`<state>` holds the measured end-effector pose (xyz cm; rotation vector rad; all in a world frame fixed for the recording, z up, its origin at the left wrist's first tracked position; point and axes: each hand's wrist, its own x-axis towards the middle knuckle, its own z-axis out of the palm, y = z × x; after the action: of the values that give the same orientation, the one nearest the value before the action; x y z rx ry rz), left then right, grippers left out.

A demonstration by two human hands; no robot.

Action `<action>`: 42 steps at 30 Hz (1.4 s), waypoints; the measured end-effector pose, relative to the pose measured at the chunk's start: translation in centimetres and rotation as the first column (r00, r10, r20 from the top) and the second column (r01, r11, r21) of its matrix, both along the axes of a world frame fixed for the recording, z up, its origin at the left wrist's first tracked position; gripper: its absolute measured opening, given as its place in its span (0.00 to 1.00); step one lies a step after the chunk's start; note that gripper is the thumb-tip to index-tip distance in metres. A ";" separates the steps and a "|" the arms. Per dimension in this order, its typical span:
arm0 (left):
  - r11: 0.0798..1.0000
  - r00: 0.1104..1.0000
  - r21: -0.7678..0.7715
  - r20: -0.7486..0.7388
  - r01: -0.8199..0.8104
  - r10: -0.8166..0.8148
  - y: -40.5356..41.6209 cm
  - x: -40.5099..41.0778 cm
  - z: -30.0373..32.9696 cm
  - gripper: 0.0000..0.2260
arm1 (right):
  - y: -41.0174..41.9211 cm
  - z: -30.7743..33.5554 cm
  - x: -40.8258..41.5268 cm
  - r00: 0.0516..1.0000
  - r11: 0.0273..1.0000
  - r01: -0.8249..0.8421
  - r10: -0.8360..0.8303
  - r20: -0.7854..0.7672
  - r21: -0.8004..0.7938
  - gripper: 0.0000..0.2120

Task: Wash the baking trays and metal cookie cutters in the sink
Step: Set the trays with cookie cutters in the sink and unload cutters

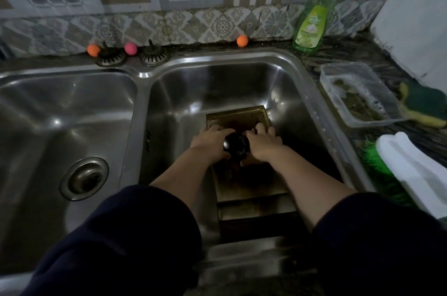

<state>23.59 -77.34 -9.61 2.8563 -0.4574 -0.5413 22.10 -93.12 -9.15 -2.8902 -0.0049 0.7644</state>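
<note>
A stack of dark rectangular baking trays [238, 115] leans in the right basin of the steel double sink [217, 70], reaching from the basin floor to its front edge. Above the trays I hold a dark round metal cookie cutter [237, 149] between both hands. My left hand [210, 142] grips its left side with curled fingers. My right hand [263, 144] grips its right side, thumb under the cutter. The parts of the trays under my hands and forearms are hidden.
The left basin has an open drain [84, 178]. Two sink strainers [110, 58] and small coloured balls [242, 41] sit on the back ledge. On the right counter stand a green dish soap bottle [310, 27], a clear soapy container [358, 95], a sponge [423, 107] and a green brush [377, 160].
</note>
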 end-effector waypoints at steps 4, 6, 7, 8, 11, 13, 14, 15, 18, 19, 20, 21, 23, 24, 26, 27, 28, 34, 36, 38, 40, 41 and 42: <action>0.998 0.999 -0.060 0.037 -0.005 0.008 0.1 -0.4 -0.4 0.29 | 0.9 -0.7 0.2 0.997 0.997 0.070 -0.071 0.010 0.007 0.34; 0.996 0.997 -0.086 0.065 -0.024 0.029 0.0 -0.8 -0.6 0.28 | 1.1 -0.9 -0.2 0.992 0.994 0.105 -0.106 0.062 0.012 0.27; 0.994 0.996 -0.101 0.075 -0.033 0.041 0.0 -1.0 -0.6 0.27 | 1.2 -1.0 -0.4 0.989 0.992 0.124 -0.125 0.080 0.020 0.25; 0.992 0.995 -0.118 0.083 -0.041 0.051 0.0 -1.2 -0.5 0.27 | 1.3 -0.9 -0.5 0.985 0.989 0.144 -0.147 0.088 0.037 0.24; 0.973 0.990 -0.209 0.079 -0.095 0.113 0.6 -1.7 0.5 0.26 | 1.8 0.0 -0.8 0.971 0.970 0.219 -0.227 0.079 0.101 0.25; 0.947 0.980 -0.277 0.066 -0.161 0.186 1.5 -1.9 1.4 0.26 | 2.7 1.0 -0.8 0.965 0.961 0.236 -0.249 0.081 0.142 0.27; 0.936 0.973 -0.293 0.065 -0.193 0.221 2.0 -2.0 1.8 0.26 | 3.3 1.6 -0.8 0.963 0.955 0.239 -0.256 0.080 0.174 0.27; 0.928 0.966 -0.301 0.067 -0.221 0.251 2.6 -2.2 2.3 0.26 | 4.1 2.2 -0.8 0.962 0.946 0.243 -0.264 0.073 0.215 0.27; 0.898 0.935 -0.304 0.058 -0.318 0.351 4.3 -3.0 3.3 0.24 | 6.3 3.6 -0.9 0.959 0.908 0.254 -0.281 0.033 0.333 0.20; 0.884 0.921 -0.302 0.049 -0.356 0.387 4.8 -3.3 3.5 0.25 | 7.1 3.8 -1.0 0.957 0.891 0.271 -0.292 0.002 0.363 0.18; 0.873 0.908 -0.296 0.038 -0.389 0.417 5.4 -3.6 3.6 0.25 | 7.8 3.9 -1.1 0.951 0.870 0.297 -0.306 -0.040 0.393 0.18; 0.864 0.898 -0.288 0.026 -0.414 0.439 5.9 -3.8 3.6 0.26 | 8.5 3.9 -1.2 0.943 0.846 0.326 -0.319 -0.091 0.422 0.20; 0.849 0.883 -0.269 -0.011 -0.455 0.470 6.8 -4.2 3.4 0.26 | 9.6 4.0 -1.5 0.918 0.784 0.396 -0.335 -0.212 0.478 0.26; 0.838 0.874 -0.264 -0.037 -0.477 0.485 7.1 -4.3 3.2 0.25 | 10.0 4.1 -1.6 0.902 0.756 0.430 -0.338 -0.268 0.494 0.29; 0.823 0.861 -0.258 -0.082 -0.506 0.503 7.3 -4.6 2.9 0.24 | 10.5 4.2 -1.8 0.876 0.714 0.478 -0.344 -0.338 0.512 0.29; 0.823 0.859 -0.253 -0.092 -0.509 0.503 7.4 -4.6 2.9 0.25 | 10.6 4.3 -1.8 0.865 0.695 0.497 -0.350 -0.360 0.520 0.26; 0.822 0.859 -0.251 -0.101 -0.510 0.502 7.4 -4.6 2.9 0.26 | 10.7 4.5 -1.9 0.847 0.664 0.527 -0.362 -0.388 0.530 0.22; 0.847 0.873 -0.210 -0.123 -0.488 0.472 7.6 -4.1 2.9 0.22 | 10.6 4.4 -1.7 0.786 0.547 0.617 -0.394 -0.477 0.565 0.23; 0.849 0.875 -0.212 -0.129 -0.484 0.467 7.2 -4.2 3.1 0.23 | 10.3 4.6 -1.6 0.803 0.557 0.595 -0.380 -0.460 0.579 0.22; 0.838 0.870 -0.234 -0.155 -0.493 0.468 6.4 -4.1 3.0 0.22 | 9.6 4.7 -1.6 0.832 0.588 0.554 -0.393 -0.391 0.589 0.20; 0.816 0.861 -0.278 -0.208 -0.507 0.465 5.5 -4.0 2.8 0.21 | 8.3 4.5 -1.5 0.860 0.614 0.504 -0.425 -0.284 0.608 0.19; 0.805 0.859 -0.304 -0.235 -0.510 0.455 5.0 -4.2 2.8 0.21 | 7.5 4.1 -1.5 0.873 0.637 0.468 -0.441 -0.208 0.613 0.19; 0.799 0.857 -0.319 -0.261 -0.510 0.444 4.4 -4.3 2.7 0.20 | 6.5 3.8 -1.6 0.882 0.671 0.431 -0.455 -0.124 0.604 0.19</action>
<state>19.28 -72.95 -6.93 2.3862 0.1855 -0.5259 20.48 -86.57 -5.32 -2.1346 0.3667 0.4858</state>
